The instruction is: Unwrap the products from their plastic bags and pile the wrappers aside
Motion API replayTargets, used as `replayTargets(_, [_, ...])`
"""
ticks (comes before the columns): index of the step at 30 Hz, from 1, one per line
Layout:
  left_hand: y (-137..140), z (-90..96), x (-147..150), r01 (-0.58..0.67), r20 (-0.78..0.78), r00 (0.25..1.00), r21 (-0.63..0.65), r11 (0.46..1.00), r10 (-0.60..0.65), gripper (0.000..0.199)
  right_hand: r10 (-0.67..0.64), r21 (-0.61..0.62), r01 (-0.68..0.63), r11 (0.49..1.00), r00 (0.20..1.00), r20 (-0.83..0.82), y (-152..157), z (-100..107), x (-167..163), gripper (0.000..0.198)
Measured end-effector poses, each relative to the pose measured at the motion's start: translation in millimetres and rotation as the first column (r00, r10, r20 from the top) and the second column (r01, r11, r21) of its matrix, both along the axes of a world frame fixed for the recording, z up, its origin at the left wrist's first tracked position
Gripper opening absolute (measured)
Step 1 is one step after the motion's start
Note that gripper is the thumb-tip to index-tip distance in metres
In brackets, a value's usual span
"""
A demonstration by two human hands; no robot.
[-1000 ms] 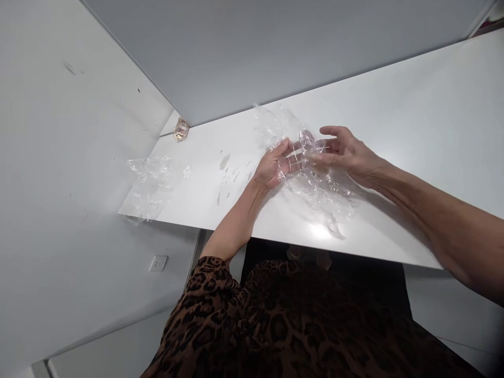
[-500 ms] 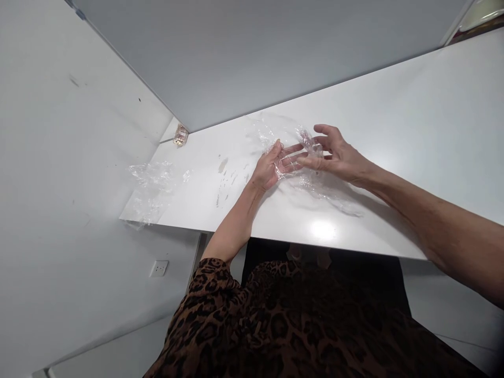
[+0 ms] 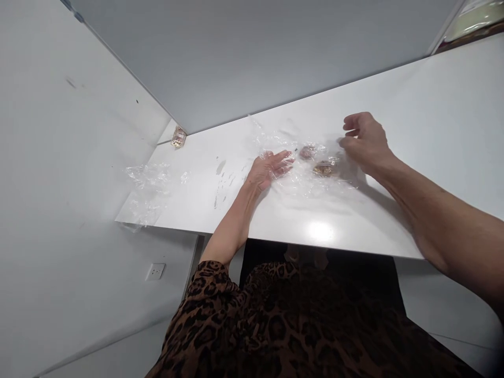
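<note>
On the white tabletop [image 3: 275, 210], my left hand [image 3: 275, 167] lies among thin clear plastic film [image 3: 287, 184], fingers stretched out and partly covered by it. Just right of those fingers is a small reddish wrapped packet [image 3: 307, 152]. A small golden-brown packet [image 3: 325, 168] sits beside it; whether both are inside the film or on top, I cannot tell. My right hand [image 3: 364, 139] hovers at the film's right edge. Its fingers are curled, with a gap to the thumb, and I see nothing held between them.
Another small wrapped packet [image 3: 178, 137] stands in the back left corner. Crumpled clear plastic [image 3: 147, 191] lies at the table's left end, partly over the edge. Grey panel [image 3: 252, 52] closes the back, and a white wall [image 3: 71, 157] the left. Greyish marks [image 3: 220, 167] dot the tabletop.
My right hand has moved right, away from my left, and its fingers have curled. The film lies flatter, and the reddish and golden-brown packets now show clearly between my hands.
</note>
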State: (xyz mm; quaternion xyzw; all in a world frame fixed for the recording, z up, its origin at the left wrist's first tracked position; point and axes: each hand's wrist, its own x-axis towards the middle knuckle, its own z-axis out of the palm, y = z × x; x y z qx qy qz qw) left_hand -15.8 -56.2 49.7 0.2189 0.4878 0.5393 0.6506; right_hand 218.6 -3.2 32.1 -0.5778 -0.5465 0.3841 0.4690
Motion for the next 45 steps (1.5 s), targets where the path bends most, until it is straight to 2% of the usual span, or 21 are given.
replayTargets(2, [-2, -0.3, 0, 0.016, -0.026, 1.0, 0.009, 1.0, -0.015, 0.02, 0.059, 0.109, -0.064, 0.992, 0.997, 0.046, -5, 3, 0, 0.031])
replayTargets(5, [-2, -2.3, -2, 0.05, -0.064, 0.997, 0.056, 0.997, -0.046, 0.026, 0.312, 0.166, -0.331, 0.929, 0.941, 0.134, -12, 6, -6, 0.022])
replayTargets(7, [0, -3.3, -3, 0.053, -0.077, 0.996, 0.082, 0.995, -0.046, 0.031, 0.44, 0.142, -0.489, 0.861, 0.855, 0.275, -14, 6, -10, 0.033])
replayTargets(9, [1, -2.9, -3, 0.032, -0.074, 0.997, 0.082, 0.996, -0.026, 0.03, 0.466, 0.1, -0.536, 0.838, 0.8, 0.378, -12, 3, -11, 0.046])
replayTargets(12, [2, 0.3, -3, -0.025, -0.061, 0.998, 0.061, 0.998, 0.028, 0.026, 0.458, 0.008, -0.488, 0.873, 0.825, 0.33, -5, -2, -5, 0.052])
replayTargets(14, [2, 3.2, -4, -0.058, -0.053, 0.997, 0.065, 0.996, 0.061, 0.023, 0.477, -0.053, -0.48, 0.876, 0.845, 0.242, 1, -5, 2, 0.043])
replayTargets(16, [3, 6.4, -7, -0.09, -0.017, 0.996, 0.077, 0.993, 0.091, 0.021, 0.479, -0.095, -0.47, 0.878, 0.868, 0.131, 5, -5, 6, 0.023])
replayTargets(18, [4, 9.5, -12, -0.116, 0.043, 0.993, 0.095, 0.989, 0.112, 0.021, 0.405, -0.132, -0.402, 0.906, 0.914, -0.003, 8, -4, 7, 0.01])
replayTargets(21, [5, 13.0, -20, -0.135, 0.089, 0.988, 0.152, 0.979, 0.122, 0.028, 0.229, -0.194, -0.25, 0.949, 0.966, -0.123, 12, -1, 6, 0.022])
replayTargets(26, [7, 13.0, -24, -0.112, 0.044, 0.993, 0.169, 0.979, 0.106, 0.041, 0.115, -0.21, -0.12, 0.97, 0.993, -0.033, 19, -1, 12, 0.022])
replayTargets(31, [6, 14.9, -18, -0.016, -0.104, 0.994, 0.262, 0.965, 0.044, 0.037, -0.005, -0.18, -0.019, 0.983, 0.991, -0.134, 21, 1, 17, 0.016])
replayTargets(36, [11, 36.4, -5, 0.111, -0.267, 0.964, 0.45, 0.886, 0.014, 0.04, -0.024, -0.167, 0.005, 0.986, 0.993, -0.112, 19, 4, 18, 0.012])
replayTargets(40, [24, 54.8, 7, 0.189, -0.369, 0.93, 0.492, 0.85, 0.006, 0.049, -0.016, -0.157, 0.008, 0.988, 0.999, -0.05, 20, 3, 18, 0.009])
replayTargets(45, [41, 63.8, 12, 0.294, -0.504, 0.863, 0.556, 0.777, 0.034, 0.05, 0.008, -0.146, -0.011, 0.989, 1.0, -0.025, 24, -2, 19, 0.006])
